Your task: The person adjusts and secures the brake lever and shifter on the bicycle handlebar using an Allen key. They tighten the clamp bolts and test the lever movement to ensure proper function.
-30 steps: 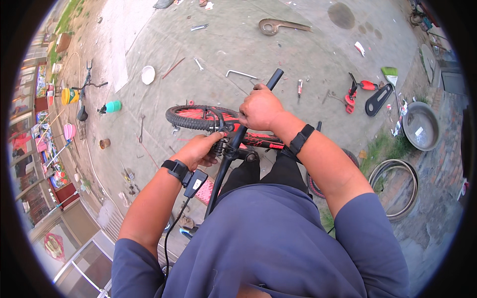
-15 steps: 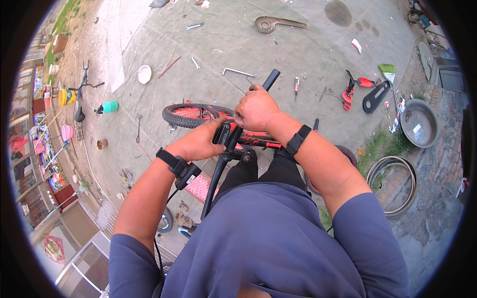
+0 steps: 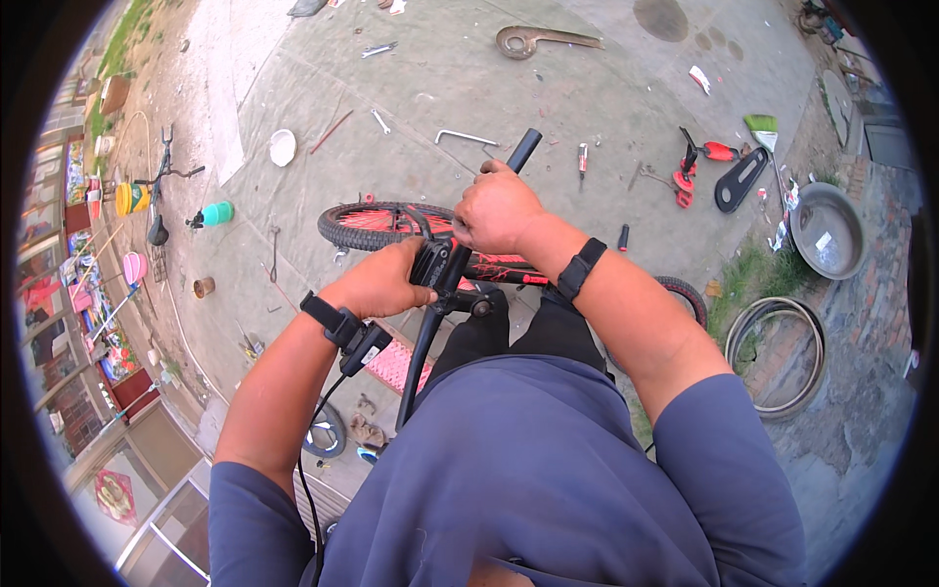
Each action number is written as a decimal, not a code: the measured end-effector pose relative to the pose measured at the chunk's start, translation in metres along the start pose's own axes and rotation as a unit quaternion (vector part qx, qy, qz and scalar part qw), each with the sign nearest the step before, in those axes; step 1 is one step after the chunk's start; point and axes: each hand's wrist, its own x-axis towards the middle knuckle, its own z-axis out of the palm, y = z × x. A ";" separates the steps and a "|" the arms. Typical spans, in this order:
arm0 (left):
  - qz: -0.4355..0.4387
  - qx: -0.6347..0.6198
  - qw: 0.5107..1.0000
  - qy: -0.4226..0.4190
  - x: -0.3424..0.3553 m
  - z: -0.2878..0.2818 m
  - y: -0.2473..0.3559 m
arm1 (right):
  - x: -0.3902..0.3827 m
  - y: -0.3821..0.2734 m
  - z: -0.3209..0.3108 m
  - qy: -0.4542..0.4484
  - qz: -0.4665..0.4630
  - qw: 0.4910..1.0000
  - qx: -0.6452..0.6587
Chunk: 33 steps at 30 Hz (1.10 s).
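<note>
Between my arms a black bicycle handlebar (image 3: 419, 364) runs slantwise, its bare end (image 3: 524, 149) sticking out beyond my right hand. My left hand (image 3: 386, 281) is closed around the black handlebar stem (image 3: 445, 264), with the thumb along its near side. My right hand (image 3: 501, 208) makes a fist on the bar just past the stem; anything else inside the fist is hidden. Below the hands lies the bicycle's red and black frame (image 3: 518, 269), partly covered by my right forearm. Its knobby front tyre (image 3: 342, 233) with red spokes points left.
Spanners (image 3: 380, 121), an L-shaped bar (image 3: 468, 137) and a white bowl (image 3: 283, 148) lie on the floor ahead. At right are a black grip (image 3: 623, 238), a chain guard (image 3: 740, 180), a broom (image 3: 762, 130), a metal basin (image 3: 827, 231) and wheel rims (image 3: 776, 357). A green bottle (image 3: 217, 212) lies left.
The view has shifted slightly. Both hands stay on the stem and handlebar, with my right fist a little turned and the bar's end tilted slightly to the left.
</note>
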 end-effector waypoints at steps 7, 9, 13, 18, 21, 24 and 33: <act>0.159 0.203 0.963 0.078 -0.020 0.017 0.011 | 0.000 0.001 0.001 0.003 0.003 1.000 0.001; 0.181 0.237 0.951 0.081 -0.024 0.020 0.012 | 0.000 0.003 0.002 0.001 0.004 1.000 0.005; 0.189 0.181 0.958 0.119 -0.030 0.028 0.009 | 0.000 0.003 0.001 -0.008 0.002 1.000 0.004; 0.060 0.003 0.986 0.158 -0.034 0.038 0.020 | 0.001 0.005 -0.007 -0.039 0.013 0.999 -0.006; 0.022 -0.180 0.966 0.185 -0.029 0.045 0.018 | 0.003 0.002 -0.014 -0.075 0.018 0.996 -0.035; -0.070 -0.410 0.887 0.200 -0.015 0.052 0.027 | 0.003 0.002 -0.016 -0.088 0.017 0.995 -0.033; -0.118 -0.156 0.918 0.344 0.010 0.078 0.043 | 0.001 0.004 -0.005 -0.025 0.004 1.000 -0.005</act>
